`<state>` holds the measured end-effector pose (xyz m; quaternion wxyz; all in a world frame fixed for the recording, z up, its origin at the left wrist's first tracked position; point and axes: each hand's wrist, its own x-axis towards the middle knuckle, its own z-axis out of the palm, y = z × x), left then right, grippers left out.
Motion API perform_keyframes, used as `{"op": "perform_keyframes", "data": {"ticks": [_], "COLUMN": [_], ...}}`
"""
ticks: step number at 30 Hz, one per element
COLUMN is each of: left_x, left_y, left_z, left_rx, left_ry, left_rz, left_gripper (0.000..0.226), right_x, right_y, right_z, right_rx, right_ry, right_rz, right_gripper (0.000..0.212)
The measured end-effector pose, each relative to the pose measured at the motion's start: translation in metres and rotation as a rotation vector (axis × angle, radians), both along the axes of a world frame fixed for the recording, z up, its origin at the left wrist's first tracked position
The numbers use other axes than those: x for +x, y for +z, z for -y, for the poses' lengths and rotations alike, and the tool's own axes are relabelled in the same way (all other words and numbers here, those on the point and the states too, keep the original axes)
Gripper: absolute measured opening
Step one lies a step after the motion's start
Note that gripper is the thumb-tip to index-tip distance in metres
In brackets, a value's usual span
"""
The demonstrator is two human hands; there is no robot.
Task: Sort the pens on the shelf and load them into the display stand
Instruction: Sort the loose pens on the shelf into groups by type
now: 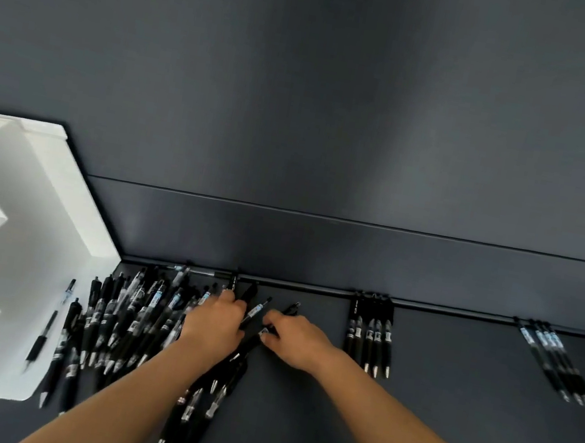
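Note:
A loose pile of black pens (pixel 129 322) lies on the dark shelf (pixel 443 417), next to the white display stand (pixel 37 204) at the left. My left hand (pixel 216 318) rests on the pile's right side, fingers curled over pens. My right hand (pixel 293 340) is just beside it, pinching a black pen (pixel 265 332) between thumb and fingers. More pens (pixel 199 409) lie under my left forearm. A sorted group of pens (pixel 371 333) lies parallel at centre right, and another sorted group (pixel 556 362) sits at the far right.
The shelf's dark back wall (pixel 316 252) rises behind the pens, with a rail (pixel 460 312) along its base. One pen (pixel 49 320) lies apart, against the stand's white side. A sliver of something shows at the right edge.

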<state>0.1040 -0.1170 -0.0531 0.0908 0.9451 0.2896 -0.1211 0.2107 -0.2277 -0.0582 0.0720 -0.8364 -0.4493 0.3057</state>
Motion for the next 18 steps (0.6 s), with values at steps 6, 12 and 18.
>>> {"op": "perform_keyframes", "data": {"ticks": [6,12,18], "left_x": [0.000,0.002,-0.013], "left_y": [-0.003,-0.001,0.000], "left_z": [-0.001,-0.010,-0.017], "left_rx": [0.000,-0.118,-0.136], "left_ry": [-0.012,0.057,0.141], "left_rz": [-0.016,0.146,0.160], "left_gripper": [0.031,0.023,0.021], "right_x": [-0.015,-0.013,-0.008], "right_y": [-0.003,-0.004,-0.002], "right_z": [-0.006,-0.003,-0.007], "right_rx": [0.051,0.094,0.223], "right_ry": [-0.153,-0.285,-0.400], "right_rz": [-0.002,-0.003,-0.115], "right_gripper": [0.025,0.026,0.059]}}
